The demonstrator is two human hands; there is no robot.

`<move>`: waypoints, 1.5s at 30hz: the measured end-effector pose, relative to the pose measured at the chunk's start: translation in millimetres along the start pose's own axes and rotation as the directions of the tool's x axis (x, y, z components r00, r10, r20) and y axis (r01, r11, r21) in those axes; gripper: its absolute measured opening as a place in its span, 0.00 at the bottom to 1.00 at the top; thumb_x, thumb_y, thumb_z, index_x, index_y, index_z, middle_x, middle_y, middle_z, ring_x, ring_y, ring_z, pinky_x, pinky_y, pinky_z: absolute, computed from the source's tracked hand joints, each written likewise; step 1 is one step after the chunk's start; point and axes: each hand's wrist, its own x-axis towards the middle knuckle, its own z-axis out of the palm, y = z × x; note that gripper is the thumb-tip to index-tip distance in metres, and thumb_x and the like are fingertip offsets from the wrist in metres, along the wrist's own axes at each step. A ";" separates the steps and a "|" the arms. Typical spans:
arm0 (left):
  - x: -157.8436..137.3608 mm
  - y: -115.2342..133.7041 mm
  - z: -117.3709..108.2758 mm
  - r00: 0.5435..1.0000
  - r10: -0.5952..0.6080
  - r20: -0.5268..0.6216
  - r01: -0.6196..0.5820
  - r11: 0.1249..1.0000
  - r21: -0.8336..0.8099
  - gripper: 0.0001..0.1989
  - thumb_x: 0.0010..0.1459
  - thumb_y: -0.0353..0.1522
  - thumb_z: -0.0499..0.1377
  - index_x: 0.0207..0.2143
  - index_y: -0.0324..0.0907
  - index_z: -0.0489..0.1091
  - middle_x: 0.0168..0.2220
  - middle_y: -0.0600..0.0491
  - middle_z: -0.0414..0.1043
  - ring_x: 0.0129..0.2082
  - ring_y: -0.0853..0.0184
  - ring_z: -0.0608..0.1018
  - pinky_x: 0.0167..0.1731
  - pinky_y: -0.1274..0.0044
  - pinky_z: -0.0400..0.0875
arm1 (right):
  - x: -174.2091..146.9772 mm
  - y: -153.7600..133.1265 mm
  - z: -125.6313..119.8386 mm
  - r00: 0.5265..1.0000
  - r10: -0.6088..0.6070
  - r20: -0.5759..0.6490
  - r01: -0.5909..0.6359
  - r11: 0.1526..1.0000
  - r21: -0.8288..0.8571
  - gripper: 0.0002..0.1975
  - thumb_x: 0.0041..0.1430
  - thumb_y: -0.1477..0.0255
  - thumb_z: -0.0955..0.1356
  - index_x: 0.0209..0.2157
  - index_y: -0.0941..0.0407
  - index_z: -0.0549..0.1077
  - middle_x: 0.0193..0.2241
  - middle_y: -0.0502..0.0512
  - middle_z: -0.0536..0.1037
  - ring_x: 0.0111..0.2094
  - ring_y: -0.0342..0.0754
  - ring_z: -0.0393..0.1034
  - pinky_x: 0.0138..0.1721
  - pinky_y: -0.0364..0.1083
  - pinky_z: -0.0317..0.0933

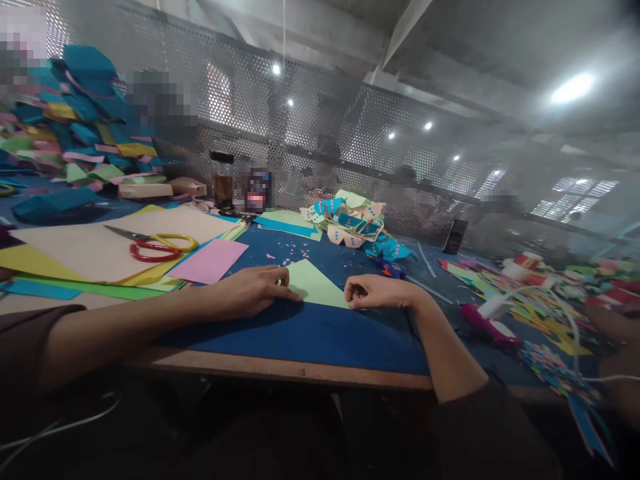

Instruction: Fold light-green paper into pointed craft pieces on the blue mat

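A light green sheet of paper (315, 285), folded to a triangle, lies on the blue tabletop with its point away from me. My left hand (250, 290) rests at its left corner, index finger reaching onto the paper and the other fingers bent. At the opposite corner, my right hand (383, 292) is closed, its curled fingertips pressed together on the paper's edge. Beyond the sheet are small pink paper bits (287, 255). Left of it lies a pink sheet (209, 260), close to scissors (160, 247) with red and yellow handles.
Large coloured sheets (90, 233) are stacked at left, before a heap of paper pieces (90, 133). A dark-lidded jar (223, 181) and a phone (259, 189) stand behind. Folded dotted papers (350, 220) lie farther back. At right are a magenta-and-white device (493, 327), a cable (575, 327) and cut-outs (555, 367).
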 end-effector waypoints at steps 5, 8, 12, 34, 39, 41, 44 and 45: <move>1.6 -0.1 0.4 1.000 -0.015 0.008 0.015 1.000 -0.018 0.24 0.61 0.21 0.50 0.52 0.52 0.73 0.41 0.50 0.69 0.39 0.66 0.74 0.39 0.77 0.69 | -1.1 4.5 -2.0 0.999 -0.005 0.032 0.004 0.999 0.048 0.10 0.52 0.70 0.70 0.38 0.57 0.72 0.29 0.51 0.75 0.31 0.45 0.69 0.31 0.42 0.59; 2.7 1.3 -0.7 1.000 -0.023 0.002 0.023 0.999 -0.024 0.25 0.60 0.21 0.50 0.51 0.52 0.74 0.40 0.50 0.70 0.38 0.67 0.74 0.38 0.77 0.69 | -2.4 5.8 -3.5 0.999 0.000 0.042 -0.003 0.997 0.071 0.10 0.52 0.71 0.70 0.38 0.58 0.72 0.29 0.51 0.75 0.32 0.46 0.70 0.32 0.43 0.60; 3.3 2.9 -2.1 1.000 -0.021 -0.014 0.020 0.999 -0.041 0.24 0.61 0.21 0.50 0.50 0.52 0.75 0.40 0.50 0.70 0.37 0.67 0.74 0.38 0.77 0.70 | -4.9 6.7 -5.6 0.998 0.010 0.058 -0.015 0.996 0.087 0.10 0.51 0.73 0.70 0.38 0.57 0.72 0.30 0.52 0.76 0.33 0.47 0.71 0.33 0.43 0.61; 1.3 1.2 0.2 1.000 -0.002 -0.017 0.002 1.000 -0.020 0.22 0.61 0.22 0.51 0.51 0.52 0.74 0.40 0.50 0.69 0.37 0.67 0.73 0.39 0.77 0.69 | -20.1 0.8 -7.2 0.996 0.076 -0.041 -0.079 0.993 -0.087 0.09 0.54 0.76 0.65 0.38 0.55 0.74 0.33 0.53 0.79 0.35 0.49 0.72 0.33 0.44 0.61; 1.8 5.3 -1.7 0.998 -0.055 0.010 0.056 0.998 -0.036 0.23 0.61 0.22 0.51 0.51 0.51 0.74 0.42 0.50 0.69 0.41 0.65 0.74 0.41 0.76 0.69 | -21.0 -18.7 -7.6 0.982 0.021 -0.188 -0.041 0.994 -0.102 0.08 0.60 0.69 0.64 0.38 0.55 0.74 0.37 0.54 0.78 0.37 0.49 0.71 0.36 0.46 0.61; 3.0 7.3 -2.6 0.995 -0.094 0.012 0.095 0.993 -0.076 0.23 0.60 0.21 0.51 0.50 0.50 0.75 0.41 0.50 0.70 0.41 0.65 0.75 0.42 0.75 0.69 | -17.7 -34.4 -6.3 0.982 -0.030 -0.187 0.011 0.995 -0.099 0.08 0.60 0.68 0.65 0.38 0.54 0.74 0.38 0.55 0.78 0.38 0.49 0.71 0.38 0.46 0.60; 5.4 8.1 -1.3 0.991 -0.130 -0.025 0.123 0.977 -0.174 0.19 0.62 0.23 0.51 0.47 0.46 0.77 0.40 0.49 0.71 0.41 0.66 0.75 0.42 0.76 0.69 | -3.0 -55.4 0.1 0.977 -0.107 -0.184 0.084 0.988 -0.128 0.08 0.61 0.68 0.66 0.38 0.54 0.75 0.37 0.53 0.79 0.37 0.48 0.71 0.37 0.45 0.59; 6.4 7.9 -0.2 0.990 -0.137 -0.038 0.127 0.971 -0.204 0.17 0.62 0.25 0.52 0.46 0.45 0.77 0.40 0.49 0.72 0.41 0.66 0.76 0.42 0.76 0.70 | 4.6 -59.6 3.9 0.969 -0.126 -0.213 0.096 0.984 -0.148 0.07 0.61 0.68 0.65 0.37 0.54 0.75 0.35 0.53 0.79 0.35 0.48 0.70 0.36 0.45 0.58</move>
